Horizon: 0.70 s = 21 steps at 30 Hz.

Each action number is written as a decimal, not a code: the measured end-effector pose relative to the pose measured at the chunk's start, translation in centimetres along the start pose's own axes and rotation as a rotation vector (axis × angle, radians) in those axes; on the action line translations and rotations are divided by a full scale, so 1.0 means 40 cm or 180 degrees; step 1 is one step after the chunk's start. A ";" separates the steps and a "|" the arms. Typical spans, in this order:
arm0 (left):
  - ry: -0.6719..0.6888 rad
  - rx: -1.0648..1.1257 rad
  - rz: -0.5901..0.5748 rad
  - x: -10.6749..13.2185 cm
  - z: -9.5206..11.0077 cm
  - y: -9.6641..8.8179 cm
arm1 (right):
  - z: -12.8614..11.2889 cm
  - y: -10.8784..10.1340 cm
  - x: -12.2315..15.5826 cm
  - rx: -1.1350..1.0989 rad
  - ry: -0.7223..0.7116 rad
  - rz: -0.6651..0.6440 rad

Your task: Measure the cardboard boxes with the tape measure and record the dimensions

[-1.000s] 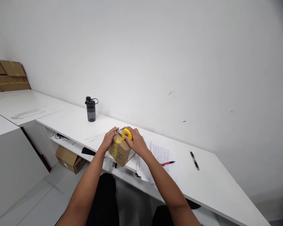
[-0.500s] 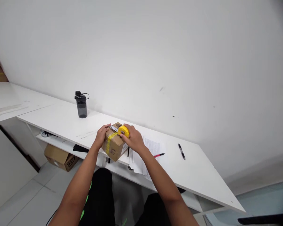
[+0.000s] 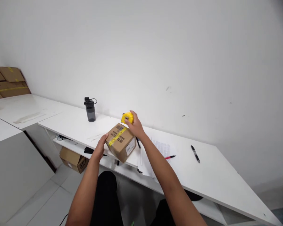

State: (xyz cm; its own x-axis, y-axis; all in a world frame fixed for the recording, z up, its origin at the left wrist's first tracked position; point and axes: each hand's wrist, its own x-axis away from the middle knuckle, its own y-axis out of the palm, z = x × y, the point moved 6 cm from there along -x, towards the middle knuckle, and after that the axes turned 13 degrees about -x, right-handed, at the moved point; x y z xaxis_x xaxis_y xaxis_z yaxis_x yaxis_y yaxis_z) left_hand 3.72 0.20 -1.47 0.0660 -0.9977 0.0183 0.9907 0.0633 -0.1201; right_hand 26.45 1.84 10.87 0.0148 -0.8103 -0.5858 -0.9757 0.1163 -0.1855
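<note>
A small cardboard box (image 3: 119, 142) with a strip of yellow tape and printed labels is tilted over the front edge of the white desk. My left hand (image 3: 101, 146) grips its left side, with the thumb near the top edge. In my right hand (image 3: 135, 124) is a yellow tape measure (image 3: 127, 118), held above the back right corner of the box and apart from it. No blade can be seen drawn out of the tape measure.
A dark water bottle (image 3: 90, 110) stands behind, on the left. Printed papers (image 3: 161, 147) lie right of the box with a red pen (image 3: 170, 157) on them; a black pen (image 3: 195, 153) is farther right. Boxes (image 3: 11, 80) are stacked far left, another box (image 3: 73, 159) sits under the desk.
The tape measure has lifted off the box, up and away. The box has turned, so different faces and a white label now show. The view has shifted left.
</note>
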 end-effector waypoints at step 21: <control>0.0447 -0.0201 0.0340 0.098 -0.028 0.077 | 0.009 0.127 0.091 -0.0704 0.0358 -0.1524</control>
State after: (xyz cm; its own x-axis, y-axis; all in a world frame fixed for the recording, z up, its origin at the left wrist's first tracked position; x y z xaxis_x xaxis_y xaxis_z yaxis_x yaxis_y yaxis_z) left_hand 6.90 -3.53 -2.88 0.1487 -0.9795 -0.1362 0.9693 0.1717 -0.1760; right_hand 21.62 -0.32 7.53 0.4576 -0.8010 -0.3861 -0.8885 -0.3951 -0.2332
